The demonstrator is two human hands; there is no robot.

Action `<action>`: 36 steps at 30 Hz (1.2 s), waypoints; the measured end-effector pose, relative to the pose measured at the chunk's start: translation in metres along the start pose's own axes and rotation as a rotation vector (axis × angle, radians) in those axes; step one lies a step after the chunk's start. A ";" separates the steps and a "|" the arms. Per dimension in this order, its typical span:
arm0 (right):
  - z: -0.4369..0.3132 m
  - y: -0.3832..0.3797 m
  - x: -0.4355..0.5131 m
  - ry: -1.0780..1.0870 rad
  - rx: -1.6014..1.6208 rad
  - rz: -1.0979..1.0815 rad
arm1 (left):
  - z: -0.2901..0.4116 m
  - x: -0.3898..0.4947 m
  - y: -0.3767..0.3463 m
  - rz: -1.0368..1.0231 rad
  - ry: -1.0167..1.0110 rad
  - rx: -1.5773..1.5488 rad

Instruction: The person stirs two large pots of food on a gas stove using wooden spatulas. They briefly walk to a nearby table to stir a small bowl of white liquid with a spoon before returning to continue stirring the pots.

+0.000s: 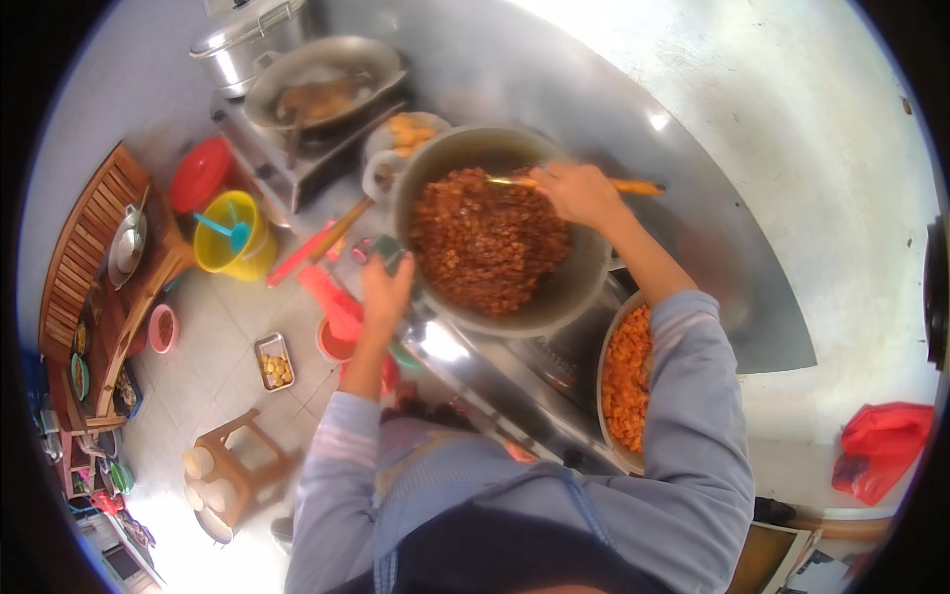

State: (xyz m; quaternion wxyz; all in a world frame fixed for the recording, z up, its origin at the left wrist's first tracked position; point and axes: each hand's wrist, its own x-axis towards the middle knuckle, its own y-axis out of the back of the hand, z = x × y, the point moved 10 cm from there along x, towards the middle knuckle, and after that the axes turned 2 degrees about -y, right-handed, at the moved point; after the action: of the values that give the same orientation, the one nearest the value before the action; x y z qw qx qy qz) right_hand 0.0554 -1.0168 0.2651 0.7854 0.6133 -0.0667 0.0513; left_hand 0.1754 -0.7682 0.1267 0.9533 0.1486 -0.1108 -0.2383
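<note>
A large metal wok-like pan [512, 137] is filled with glossy reddish-brown chopped food [490, 245]. My right hand [582, 194] grips the orange-brown handle of a spatula [638, 186], whose metal end lies in the food. At the pan's left edge, my left hand [387, 286] is closed around a dark green pad [386, 252], perhaps a folded cloth; the pan's handle there is hidden. Beside my right forearm sits another pan [603, 364] of orange chopped food [625, 382], partly covered by my sleeve.
Another wok [326, 56] stands on a stove [278, 167] at upper left, near a lidded steel pot [241, 44]. Below are a yellow bucket [256, 256], a small metal tray [287, 347] on the floor, and a brown stool [237, 453]. A wooden bench [70, 260] lines the left.
</note>
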 end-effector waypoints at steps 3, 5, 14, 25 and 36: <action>0.009 0.034 -0.039 0.007 0.025 0.070 | -0.004 -0.001 -0.001 0.006 0.039 0.000; 0.014 0.048 -0.051 -0.009 0.023 0.073 | -0.007 -0.002 -0.001 0.015 0.055 -0.011; 0.038 -0.007 0.041 -0.238 -0.355 -0.235 | -0.005 -0.006 0.001 0.047 0.045 0.025; 0.010 0.003 -0.008 -0.070 0.088 -0.168 | -0.004 -0.003 0.000 0.099 0.008 0.061; -0.019 0.113 -0.135 -0.424 0.117 0.009 | -0.023 0.002 -0.019 -0.101 0.112 -0.121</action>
State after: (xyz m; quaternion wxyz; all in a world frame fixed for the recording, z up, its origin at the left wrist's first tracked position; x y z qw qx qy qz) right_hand -0.0951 -0.9708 0.3456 0.7165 0.6546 -0.2303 -0.0714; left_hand 0.1756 -0.7800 0.0992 0.9521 0.1094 -0.0352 -0.2834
